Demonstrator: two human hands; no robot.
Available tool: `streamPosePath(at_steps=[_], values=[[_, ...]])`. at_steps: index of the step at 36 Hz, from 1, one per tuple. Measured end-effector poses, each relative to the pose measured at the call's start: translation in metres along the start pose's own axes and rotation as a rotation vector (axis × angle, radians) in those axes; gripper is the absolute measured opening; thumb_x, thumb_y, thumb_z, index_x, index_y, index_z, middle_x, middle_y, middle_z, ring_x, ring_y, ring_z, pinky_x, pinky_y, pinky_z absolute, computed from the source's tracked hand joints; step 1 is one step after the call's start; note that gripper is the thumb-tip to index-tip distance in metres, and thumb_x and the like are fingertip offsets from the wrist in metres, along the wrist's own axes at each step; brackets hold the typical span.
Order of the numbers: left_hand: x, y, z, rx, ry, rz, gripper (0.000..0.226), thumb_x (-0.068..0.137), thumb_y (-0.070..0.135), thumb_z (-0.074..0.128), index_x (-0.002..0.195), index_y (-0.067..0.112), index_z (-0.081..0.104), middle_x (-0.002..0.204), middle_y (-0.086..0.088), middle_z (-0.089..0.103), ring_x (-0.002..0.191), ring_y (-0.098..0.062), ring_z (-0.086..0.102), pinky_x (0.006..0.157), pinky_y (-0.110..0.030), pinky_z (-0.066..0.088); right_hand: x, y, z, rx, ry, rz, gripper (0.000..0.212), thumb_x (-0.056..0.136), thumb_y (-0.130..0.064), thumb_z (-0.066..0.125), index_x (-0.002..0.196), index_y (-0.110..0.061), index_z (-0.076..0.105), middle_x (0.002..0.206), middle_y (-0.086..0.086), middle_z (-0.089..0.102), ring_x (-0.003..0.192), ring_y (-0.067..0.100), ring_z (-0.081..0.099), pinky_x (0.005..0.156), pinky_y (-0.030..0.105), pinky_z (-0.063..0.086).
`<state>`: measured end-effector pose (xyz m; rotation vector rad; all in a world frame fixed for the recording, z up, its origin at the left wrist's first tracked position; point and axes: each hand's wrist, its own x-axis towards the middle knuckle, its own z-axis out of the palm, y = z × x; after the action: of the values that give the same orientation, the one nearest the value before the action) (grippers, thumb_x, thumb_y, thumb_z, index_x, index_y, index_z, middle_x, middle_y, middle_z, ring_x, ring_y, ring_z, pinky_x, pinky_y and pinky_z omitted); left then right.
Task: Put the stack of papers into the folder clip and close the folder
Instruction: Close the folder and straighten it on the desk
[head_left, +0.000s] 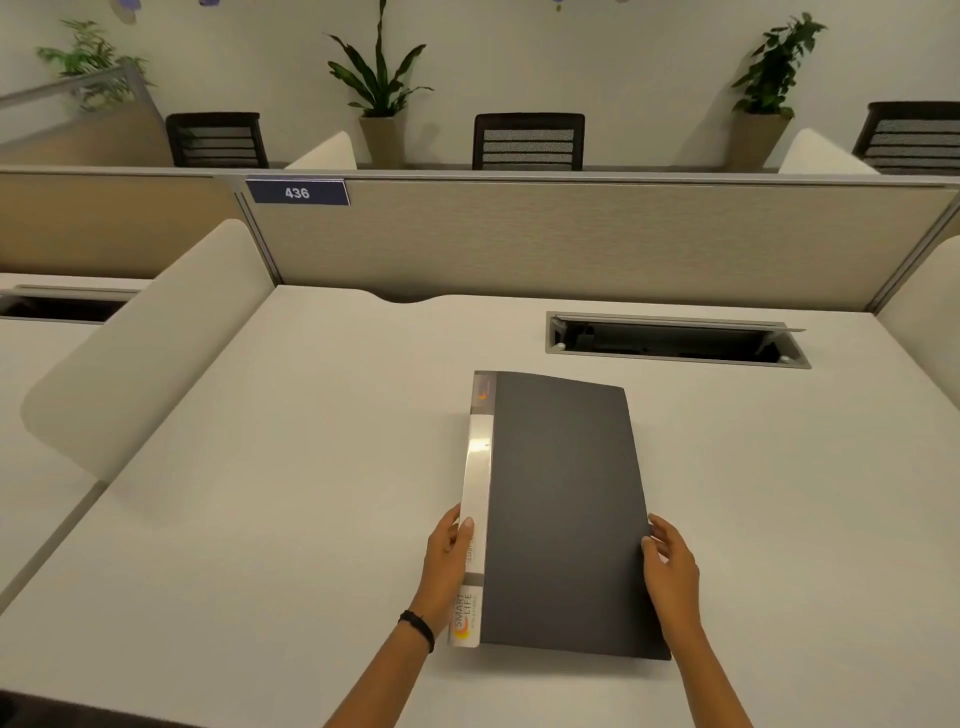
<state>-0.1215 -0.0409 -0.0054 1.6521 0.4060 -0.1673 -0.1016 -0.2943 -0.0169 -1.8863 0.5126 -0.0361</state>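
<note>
A dark grey folder (563, 514) with a white spine label lies shut and flat on the white desk (291, 493). My left hand (448, 566) grips the spine side near the folder's lower left, thumb on top of the label. My right hand (669, 569) holds the folder's right edge, fingers curled at the cover. No papers or clip are visible; whatever is inside the folder is hidden by the cover.
An open cable hatch (675, 340) is set into the desk behind the folder on the right. A beige partition (571, 244) with a "436" sign (297, 193) closes the back. A curved white divider (140, 364) stands at the left.
</note>
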Motion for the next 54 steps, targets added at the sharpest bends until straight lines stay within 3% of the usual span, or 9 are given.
streamPosePath(at_steps=[6, 13, 23, 26, 32, 40, 45, 49, 54], values=[[0.012, 0.007, -0.007, 0.004, 0.022, 0.007, 0.043, 0.094, 0.035, 0.039, 0.135, 0.023, 0.036, 0.132, -0.004, 0.053, 0.108, -0.026, 0.060, 0.088, -0.043, 0.054, 0.009, -0.013, 0.004, 0.034, -0.075, 0.050, 0.040, 0.094, -0.019, 0.044, 0.133, -0.012, 0.039, 0.139, 0.015, 0.044, 0.123, 0.036, 0.044, 0.100, 0.047, 0.038], [0.049, 0.034, -0.022, 0.006, 0.071, 0.061, 0.043, 0.094, 0.034, 0.038, 0.136, 0.023, 0.035, 0.134, -0.002, 0.051, 0.114, -0.027, 0.057, 0.094, -0.047, 0.050, 0.027, -0.036, 0.014, 0.131, -0.147, 0.094, 0.041, 0.093, -0.019, 0.047, 0.132, -0.013, 0.040, 0.137, 0.015, 0.044, 0.122, 0.035, 0.045, 0.098, 0.046, 0.040], [0.124, 0.065, -0.053, 0.021, 0.123, 0.089, 0.033, 0.097, 0.030, 0.033, 0.125, 0.019, 0.047, 0.109, -0.010, 0.062, 0.082, -0.018, 0.064, 0.058, -0.017, 0.053, 0.072, -0.078, 0.059, 0.127, -0.199, 0.074, 0.035, 0.086, 0.002, 0.050, 0.118, -0.012, 0.056, 0.118, 0.009, 0.058, 0.100, 0.023, 0.054, 0.088, 0.038, 0.048], [0.145, 0.069, -0.060, 0.046, 0.141, 0.059, 0.033, 0.097, 0.031, 0.034, 0.125, 0.018, 0.046, 0.107, -0.012, 0.061, 0.082, -0.022, 0.063, 0.061, -0.021, 0.054, 0.088, -0.086, 0.077, 0.121, -0.211, 0.078, 0.037, 0.085, 0.005, 0.051, 0.117, -0.011, 0.058, 0.117, 0.007, 0.059, 0.099, 0.021, 0.054, 0.088, 0.036, 0.048], [0.191, 0.071, -0.070, 0.065, 0.183, 0.025, 0.033, 0.095, 0.030, 0.042, 0.123, 0.015, 0.052, 0.117, -0.008, 0.062, 0.105, -0.026, 0.060, 0.095, -0.043, 0.049, 0.123, -0.092, 0.110, 0.109, -0.188, 0.088, 0.032, 0.087, 0.003, 0.050, 0.116, -0.009, 0.059, 0.120, 0.011, 0.060, 0.098, 0.022, 0.054, 0.091, 0.040, 0.047], [0.230, 0.080, -0.064, 0.114, 0.252, 0.078, 0.017, 0.093, 0.010, 0.047, 0.100, 0.016, 0.061, 0.089, 0.005, 0.066, 0.083, -0.013, 0.062, 0.076, -0.022, 0.051, 0.166, -0.088, 0.136, 0.130, -0.137, 0.174, 0.036, 0.085, 0.007, 0.050, 0.119, -0.003, 0.057, 0.122, 0.015, 0.060, 0.107, 0.029, 0.056, 0.096, 0.040, 0.044], [0.267, 0.085, -0.065, 0.239, 0.228, 0.088, 0.025, 0.091, 0.003, 0.040, 0.105, 0.005, 0.060, 0.100, -0.011, 0.066, 0.088, -0.025, 0.061, 0.084, -0.032, 0.051, 0.183, -0.096, 0.154, 0.147, -0.109, 0.171, 0.037, 0.085, 0.008, 0.048, 0.121, 0.000, 0.055, 0.126, 0.016, 0.057, 0.112, 0.032, 0.054, 0.101, 0.041, 0.041], [0.319, 0.061, -0.075, 0.352, 0.212, 0.029, 0.035, 0.091, 0.011, 0.038, 0.123, 0.004, 0.049, 0.125, -0.018, 0.057, 0.115, -0.036, 0.053, 0.101, -0.050, 0.044, 0.197, -0.106, 0.168, 0.128, -0.072, 0.157, 0.035, 0.087, 0.006, 0.048, 0.120, 0.000, 0.055, 0.126, 0.018, 0.056, 0.114, 0.034, 0.053, 0.101, 0.042, 0.040], [0.320, 0.091, -0.066, 0.394, 0.216, 0.012, 0.040, 0.095, 0.009, 0.035, 0.134, -0.001, 0.038, 0.139, -0.020, 0.044, 0.127, -0.038, 0.041, 0.109, -0.048, 0.035, 0.212, -0.113, 0.177, 0.079, -0.060, 0.130, 0.031, 0.088, 0.003, 0.049, 0.118, 0.001, 0.057, 0.124, 0.019, 0.058, 0.113, 0.035, 0.054, 0.101, 0.043, 0.040]])
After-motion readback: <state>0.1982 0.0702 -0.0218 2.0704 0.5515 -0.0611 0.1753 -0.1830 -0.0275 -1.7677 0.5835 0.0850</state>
